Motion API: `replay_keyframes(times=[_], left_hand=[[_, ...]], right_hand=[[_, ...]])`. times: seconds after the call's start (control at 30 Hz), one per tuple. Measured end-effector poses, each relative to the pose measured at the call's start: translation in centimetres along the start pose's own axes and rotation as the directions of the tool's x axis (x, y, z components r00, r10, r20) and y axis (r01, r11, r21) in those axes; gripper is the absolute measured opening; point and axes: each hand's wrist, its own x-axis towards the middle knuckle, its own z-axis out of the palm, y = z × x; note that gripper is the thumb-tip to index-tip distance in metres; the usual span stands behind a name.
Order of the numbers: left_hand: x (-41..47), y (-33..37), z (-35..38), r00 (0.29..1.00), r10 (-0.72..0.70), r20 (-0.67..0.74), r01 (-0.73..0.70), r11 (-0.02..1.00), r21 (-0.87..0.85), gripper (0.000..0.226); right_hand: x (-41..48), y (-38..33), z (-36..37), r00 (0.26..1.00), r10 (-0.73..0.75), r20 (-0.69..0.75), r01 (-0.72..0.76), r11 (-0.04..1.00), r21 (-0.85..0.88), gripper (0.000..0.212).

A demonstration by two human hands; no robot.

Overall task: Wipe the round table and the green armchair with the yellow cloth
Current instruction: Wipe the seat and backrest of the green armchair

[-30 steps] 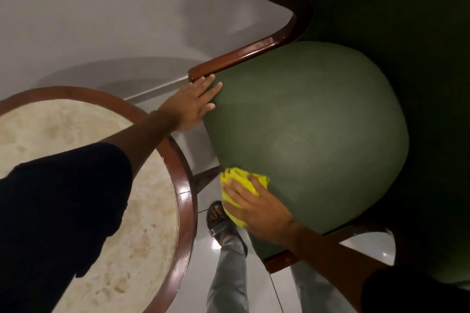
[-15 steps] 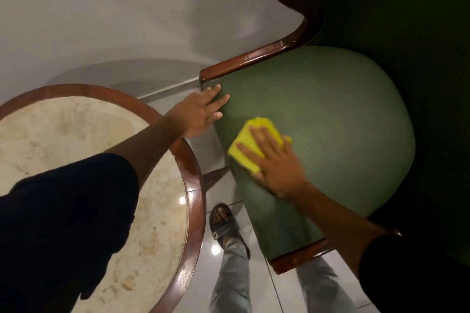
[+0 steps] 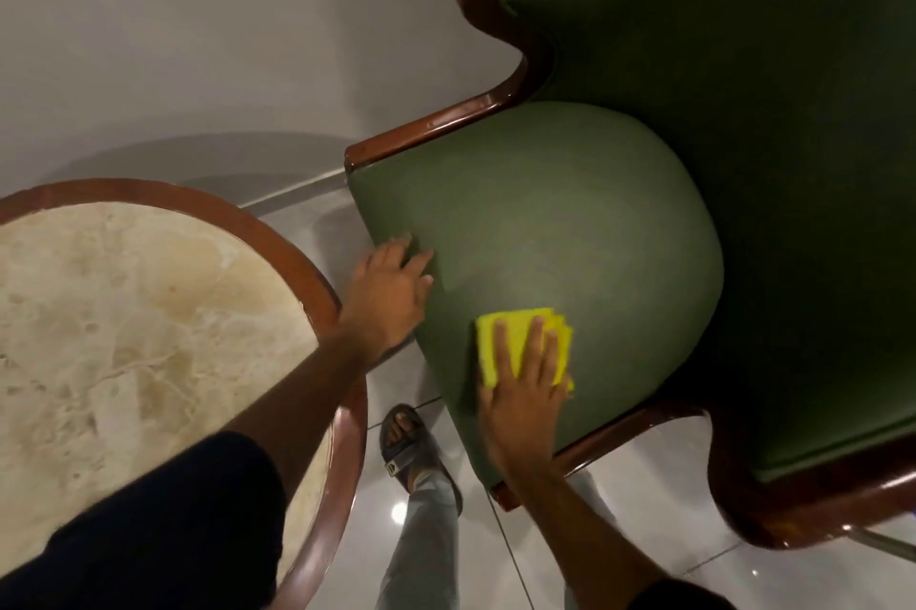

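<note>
A folded yellow cloth lies flat on the front of the green armchair seat, long axis running front to back. The right hand presses it with spread fingers, cloth beneath its fingertips. The left hand rests open on the seat's left edge, beside the round table

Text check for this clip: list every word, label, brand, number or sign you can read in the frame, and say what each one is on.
No readable text anywhere in this frame.
Sandal: a small pale emblem on the strap, too small and blurred to read.
Yellow cloth, green armchair, round table: no print, tag or label visible.
</note>
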Motion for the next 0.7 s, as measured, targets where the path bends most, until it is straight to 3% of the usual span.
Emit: replay_keyframes(times=[0.03, 0.1, 0.17, 0.27, 0.53, 0.7], left_hand=[[-0.9, 1.4, 0.5, 0.999, -0.026, -0.021, 0.024, 0.996, -0.088, 0.043], [-2.6, 4.4, 1.8, 0.985, -0.129, 0.114, 0.159, 0.935, -0.316, 0.041], [-3.6, 6.6, 3.2, 0.935, -0.249, 0.253, 0.346, 0.798, -0.494, 0.043], [-4.3, 8.8, 4.5, 0.887, -0.372, 0.274, 0.457, 0.612, -0.646, 0.051], [-9.3, 10.3, 8.2, 0.893, -0.38, 0.242, 0.448, 0.683, -0.577, 0.034], [-12.9, 10.8, 9.4, 0.899, -0.349, 0.265, 0.438, 0.726, -0.53, 0.034]], right_hand=[[-1.0, -0.4, 0.3, 0.998, -0.056, 0.04, 0.057, 0.998, -0.01, 0.073], [-1.3, -0.2, -0.8, 0.992, -0.081, 0.097, 0.075, 0.995, 0.062, 0.081], [-0.9, 1.1, -2.7, 0.976, -0.152, 0.153, 0.132, 0.982, 0.134, 0.082], [-0.3, 3.4, -5.4, 0.953, -0.222, 0.205, 0.2, 0.972, 0.121, 0.063], [-3.9, 4.8, -4.4, 0.963, -0.173, 0.206, 0.179, 0.984, -0.015, 0.036], [-6.4, 7.2, -3.7, 0.974, -0.001, 0.225, -0.011, 0.999, 0.05, 0.046]])
